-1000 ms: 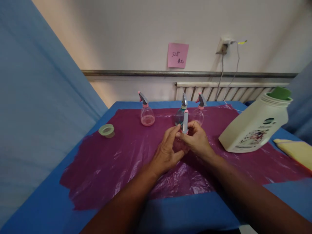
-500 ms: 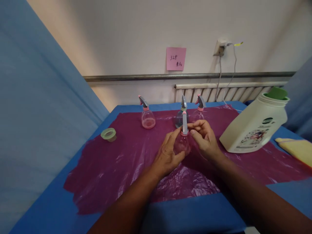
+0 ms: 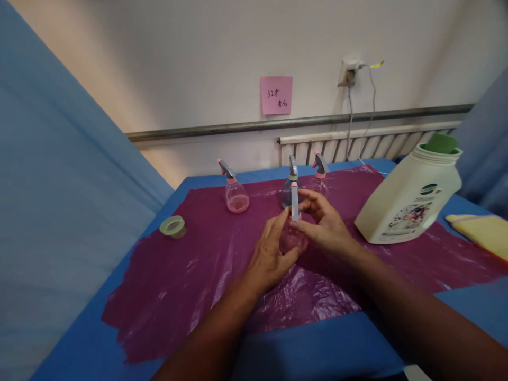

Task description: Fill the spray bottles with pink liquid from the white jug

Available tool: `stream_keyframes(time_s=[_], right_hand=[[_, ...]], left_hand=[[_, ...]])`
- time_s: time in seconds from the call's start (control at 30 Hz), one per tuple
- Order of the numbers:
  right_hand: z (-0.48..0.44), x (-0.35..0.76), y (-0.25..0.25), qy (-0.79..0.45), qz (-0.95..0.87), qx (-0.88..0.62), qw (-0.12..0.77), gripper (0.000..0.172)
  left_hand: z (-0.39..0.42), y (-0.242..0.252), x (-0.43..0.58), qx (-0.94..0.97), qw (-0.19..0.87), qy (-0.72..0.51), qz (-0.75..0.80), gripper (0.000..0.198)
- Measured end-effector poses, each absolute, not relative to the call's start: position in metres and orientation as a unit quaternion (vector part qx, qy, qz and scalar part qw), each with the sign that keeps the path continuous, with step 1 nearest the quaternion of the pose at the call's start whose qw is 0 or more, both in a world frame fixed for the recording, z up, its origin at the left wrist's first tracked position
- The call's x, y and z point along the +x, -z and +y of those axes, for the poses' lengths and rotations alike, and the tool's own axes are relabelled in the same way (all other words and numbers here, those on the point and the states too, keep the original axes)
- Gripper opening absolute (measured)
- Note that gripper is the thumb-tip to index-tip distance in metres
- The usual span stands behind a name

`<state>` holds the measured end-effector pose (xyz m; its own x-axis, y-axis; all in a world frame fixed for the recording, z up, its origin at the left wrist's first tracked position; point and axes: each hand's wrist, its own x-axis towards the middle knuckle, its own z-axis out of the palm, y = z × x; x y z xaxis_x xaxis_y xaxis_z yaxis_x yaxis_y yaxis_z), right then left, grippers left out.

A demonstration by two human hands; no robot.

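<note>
A clear spray bottle with a pink collar and grey spray head stands upright on the purple plastic sheet. My left hand is wrapped round the left side of its body, thumb low in front. At the collar, the thumb and fingers of my right hand close on the neck from the right. Right behind stands a teal spray bottle, partly hidden. Another pink-collared spray bottle is just behind my right fingers. To the left is a spray bottle holding pink liquid.
A large, pale, tilted jug with a green piece in its mouth is at the right, beside a yellow cloth. A small green-rimmed cup sits at the left. Behind the table run a metal rail and cables.
My right thumb and fingers have closed in on the collar of the bottle. My left hand stays round its body. The whole view has shifted and tilted slightly.
</note>
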<state>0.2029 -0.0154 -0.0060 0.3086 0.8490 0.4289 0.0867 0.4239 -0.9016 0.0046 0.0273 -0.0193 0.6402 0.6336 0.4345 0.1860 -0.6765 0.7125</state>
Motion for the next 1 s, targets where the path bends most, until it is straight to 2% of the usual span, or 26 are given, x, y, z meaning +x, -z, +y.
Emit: stream_keyframes(time_s=[0.17, 0.33, 0.43, 0.67, 1.0], right_hand=[[-0.013, 0.195, 0.005, -0.258, -0.505, -0.450, 0.690, 0.084], [-0.028, 0.198, 0.004, -0.320, -0.521, -0.421, 0.670, 0.074], [-0.031, 0.197, 0.005, -0.346, -0.519, -0.420, 0.659, 0.073], [-0.022, 0.196, 0.003, -0.287, -0.511, -0.448, 0.675, 0.073], [-0.017, 0.191, 0.010, -0.277, -0.500, -0.424, 0.703, 0.076]], left_hand=[[0.030, 0.021, 0.003, 0.847, 0.322, -0.349, 0.238, 0.105], [0.032, 0.024, 0.002, 0.850, 0.321, -0.345, 0.236, 0.108], [0.032, 0.023, 0.002, 0.850, 0.320, -0.344, 0.238, 0.107], [0.028, 0.020, 0.003, 0.845, 0.325, -0.346, 0.246, 0.103], [0.030, 0.023, 0.003, 0.848, 0.321, -0.354, 0.230, 0.108]])
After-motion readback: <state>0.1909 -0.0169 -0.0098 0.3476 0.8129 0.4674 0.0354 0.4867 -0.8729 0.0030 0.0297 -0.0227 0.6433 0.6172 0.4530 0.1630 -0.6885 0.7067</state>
